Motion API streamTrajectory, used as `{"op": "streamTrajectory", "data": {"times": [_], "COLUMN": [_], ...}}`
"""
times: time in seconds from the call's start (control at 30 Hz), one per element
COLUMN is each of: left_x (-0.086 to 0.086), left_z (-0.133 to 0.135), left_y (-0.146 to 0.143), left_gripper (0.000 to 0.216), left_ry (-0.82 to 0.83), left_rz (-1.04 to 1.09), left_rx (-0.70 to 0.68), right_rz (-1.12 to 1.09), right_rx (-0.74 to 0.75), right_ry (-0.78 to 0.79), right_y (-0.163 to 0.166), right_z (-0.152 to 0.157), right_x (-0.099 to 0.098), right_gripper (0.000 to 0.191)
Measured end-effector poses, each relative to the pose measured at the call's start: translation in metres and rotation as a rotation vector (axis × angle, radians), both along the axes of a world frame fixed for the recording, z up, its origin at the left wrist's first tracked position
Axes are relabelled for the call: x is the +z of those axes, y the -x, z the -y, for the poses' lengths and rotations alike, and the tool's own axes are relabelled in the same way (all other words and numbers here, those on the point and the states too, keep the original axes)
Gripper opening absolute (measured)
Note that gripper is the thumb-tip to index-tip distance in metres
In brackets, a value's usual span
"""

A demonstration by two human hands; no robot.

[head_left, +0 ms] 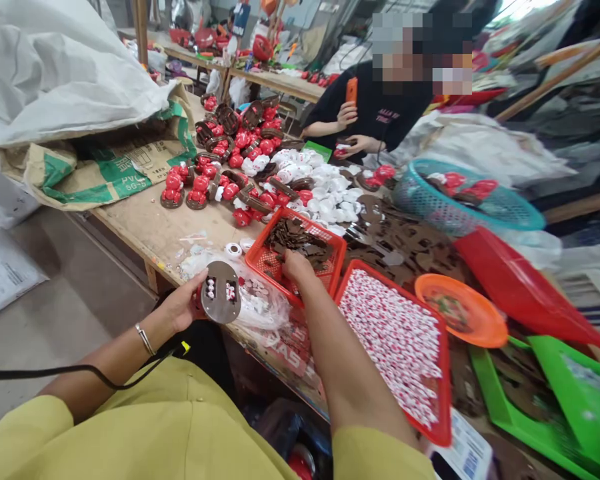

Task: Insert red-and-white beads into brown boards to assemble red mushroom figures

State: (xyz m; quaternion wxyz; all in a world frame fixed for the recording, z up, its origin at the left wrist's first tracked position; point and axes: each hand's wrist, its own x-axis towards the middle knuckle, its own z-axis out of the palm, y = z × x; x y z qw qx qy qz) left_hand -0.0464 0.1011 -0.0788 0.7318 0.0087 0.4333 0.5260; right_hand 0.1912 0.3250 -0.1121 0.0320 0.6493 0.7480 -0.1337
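Note:
My left hand (pixel 184 305) grips a round brown figurine base (pixel 221 312) by its left edge. Its flat underside faces me, and two rectangular openings show white and red pieces inside. A bit of red shows behind the base, near my fingers. My right hand (pixel 298 267) reaches into a red plastic basket (pixel 341 257) with dark brown plastic parts (pixel 300 240) in it. The fingers there are curled downward, and what they pinch is hidden. Two small white round pieces (pixel 233 250) lie just left of the basket.
A red tray (pixel 445 407) of small white-and-red pieces sits right of the basket. Beyond are piled red-and-brown figurines (pixel 245 143) and white parts (pixel 325 187). An orange plate (pixel 490 330), green dustpan (pixel 510 413) and blue basket (pixel 420 200) stand rightward. A co-worker (pixel 375 107) sits opposite.

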Motion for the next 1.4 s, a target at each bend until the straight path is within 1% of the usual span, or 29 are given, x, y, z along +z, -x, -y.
{"op": "streamTrajectory", "data": {"times": [0.1, 0.2, 0.3, 0.4, 0.43, 0.5, 0.53, 0.57, 0.6, 0.63, 0.7, 0.77, 0.83, 0.87, 0.9, 0.93, 1.03, 1.1, 1.17, 1.27, 1.33, 1.4], "left_x": [0.0, 0.0, 0.002, 0.004, 0.004, 0.004, 0.005, 0.005, 0.006, 0.006, 0.008, 0.008, 0.008, 0.008, 0.007, 0.006, 0.003, 0.001, -0.001, -0.005, -0.007, -0.01], "left_z": [0.002, 0.003, 0.004, 0.004, 0.003, 0.002, 0.002, 0.002, 0.002, 0.002, 0.002, 0.004, 0.006, 0.007, 0.008, 0.008, 0.01, 0.011, 0.012, 0.011, 0.009, 0.007], "left_y": [0.0, 0.007, 0.02, 0.032, 0.035, 0.039, 0.039, 0.039, 0.039, 0.039, 0.038, 0.037, 0.037, 0.037, 0.037, 0.037, 0.039, 0.041, 0.041, 0.039, 0.033, 0.026], "left_gripper": [0.041, 0.035, 0.035, 0.039, 0.04, 0.041, 0.04, 0.04, 0.038, 0.037, 0.035, 0.032, 0.032, 0.032, 0.032, 0.033, 0.034, 0.035, 0.036, 0.037, 0.037, 0.037], "left_ry": [0.0, 0.004, 0.002, 0.015, 0.019, 0.022, 0.021, 0.021, 0.019, 0.017, 0.017, 0.028, 0.039, 0.043, 0.047, 0.051, 0.06, 0.053, 0.035, -0.005, -0.031, -0.054], "left_rz": [-0.015, -0.045, -0.066, -0.09, -0.098, -0.108, -0.11, -0.114, -0.118, -0.124, -0.137, -0.151, -0.155, -0.156, -0.158, -0.162, -0.174, -0.176, -0.17, -0.156, -0.147, -0.13], "left_rx": [-0.015, 0.02, 0.088, 0.142, 0.156, 0.17, 0.172, 0.172, 0.172, 0.172, 0.178, 0.191, 0.198, 0.2, 0.202, 0.204, 0.215, 0.228, 0.239, 0.225, 0.22, 0.23], "right_rz": [-0.094, -0.264, -0.513, -0.79, -0.928, -1.276, -1.439, -1.555, -1.597, -1.552, -1.312, -0.927, -0.511, -0.356, -0.25, -0.192, -0.166, -0.164, -0.182, -0.244, -0.395, -0.634], "right_rx": [-0.065, -0.157, -0.254, -0.308, -0.325, -0.363, -0.379, -0.382, -0.361, -0.31, -0.142, 0.061, 0.213, 0.256, 0.278, 0.286, 0.286, 0.284, 0.276, 0.269, 0.244, 0.231], "right_ry": [-0.023, -0.032, -0.027, -0.001, 0.038, 0.186, 0.276, 0.357, 0.407, 0.404, 0.288, 0.12, 0.025, 0.016, 0.021, 0.035, 0.057, 0.056, 0.04, -0.005, -0.055, -0.095], "right_y": [0.007, 0.008, 0.001, -0.01, -0.012, -0.013, -0.011, -0.007, -0.002, 0.005, 0.022, 0.039, 0.055, 0.062, 0.068, 0.073, 0.082, 0.082, 0.079, 0.073, 0.071, 0.075], "right_z": [0.006, 0.005, 0.005, 0.017, 0.025, 0.046, 0.058, 0.071, 0.084, 0.097, 0.118, 0.134, 0.141, 0.143, 0.144, 0.143, 0.141, 0.139, 0.14, 0.145, 0.153, 0.163], "right_x": [-0.003, -0.001, 0.01, 0.024, 0.028, 0.034, 0.035, 0.034, 0.032, 0.029, 0.021, 0.013, 0.005, 0.002, -0.001, -0.003, -0.008, -0.007, -0.003, 0.012, 0.026, 0.04], "right_gripper": [0.032, 0.031, 0.028, 0.026, 0.023, 0.018, 0.023, 0.029, 0.035, 0.039, 0.034, 0.023, 0.021, 0.023, 0.024, 0.023, 0.018, 0.018, 0.018, 0.019, 0.019, 0.018]}}
